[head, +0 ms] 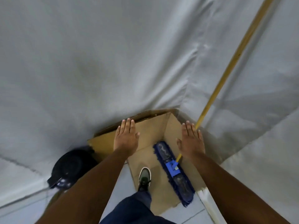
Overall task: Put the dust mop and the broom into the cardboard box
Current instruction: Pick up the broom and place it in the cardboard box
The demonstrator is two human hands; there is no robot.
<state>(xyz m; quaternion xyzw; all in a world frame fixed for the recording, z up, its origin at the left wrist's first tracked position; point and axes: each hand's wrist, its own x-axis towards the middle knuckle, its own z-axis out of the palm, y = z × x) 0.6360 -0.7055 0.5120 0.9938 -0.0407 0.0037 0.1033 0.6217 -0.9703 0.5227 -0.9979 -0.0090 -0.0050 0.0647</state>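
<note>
The dust mop [174,170], blue-fringed with a blue bracket, lies flat inside the open brown box [150,131]; its yellow wooden handle [233,62] slants up and out over the box's right wall.

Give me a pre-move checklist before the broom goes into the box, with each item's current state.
1. Dust mop head lies in the cardboard box: ok.
2. Mop's wooden handle leans out against the grey sheeting: ok.
3. Left hand free, fingers spread: ok.
4. Right hand free, fingers spread: ok.
5. Broom located: cannot tell, none in view.
6. Shoe stands on the box's cardboard: not ok, likely to get in the way.
</note>
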